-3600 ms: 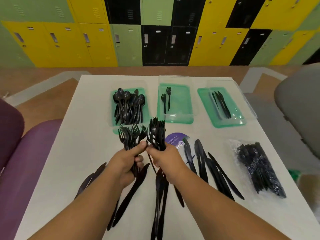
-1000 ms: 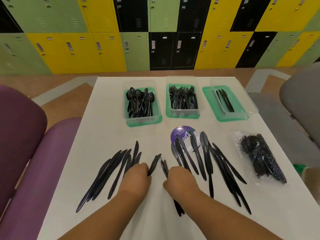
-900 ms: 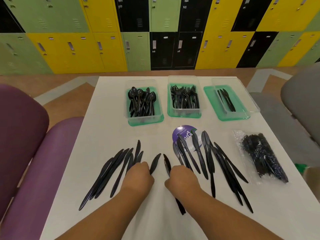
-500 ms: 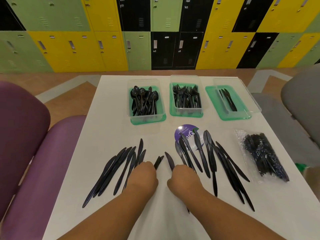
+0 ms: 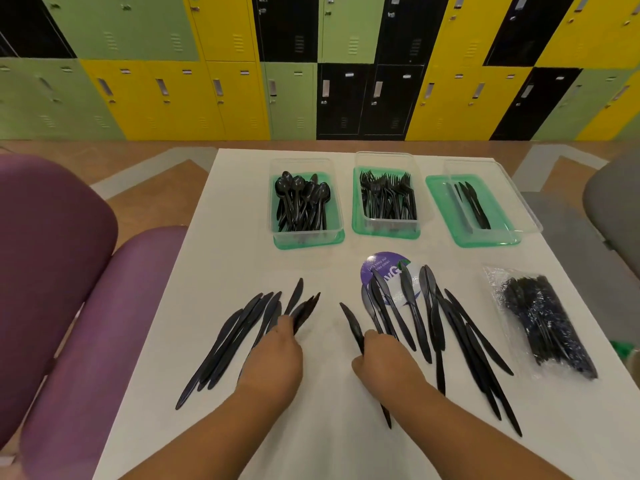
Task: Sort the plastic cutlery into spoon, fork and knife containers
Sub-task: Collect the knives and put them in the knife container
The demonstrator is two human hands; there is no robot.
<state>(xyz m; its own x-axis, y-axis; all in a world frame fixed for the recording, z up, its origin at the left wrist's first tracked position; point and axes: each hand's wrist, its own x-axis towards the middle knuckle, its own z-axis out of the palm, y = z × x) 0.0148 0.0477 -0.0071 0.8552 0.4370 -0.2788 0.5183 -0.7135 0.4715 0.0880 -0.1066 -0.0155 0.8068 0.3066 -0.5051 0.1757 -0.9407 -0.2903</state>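
Black plastic knives (image 5: 460, 344) lie fanned on the white table (image 5: 225, 271) before us. Our left hand (image 5: 273, 355) curls round a few, blurred; our right hand (image 5: 384, 358) grips one. Beyond stand spoon container (image 5: 304, 236), fork container (image 5: 389, 225), knife container (image 5: 446, 209).

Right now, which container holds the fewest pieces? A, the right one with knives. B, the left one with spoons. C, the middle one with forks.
A: the right container holds only a few knives, while the spoon container and the fork container each hold a thick pile.
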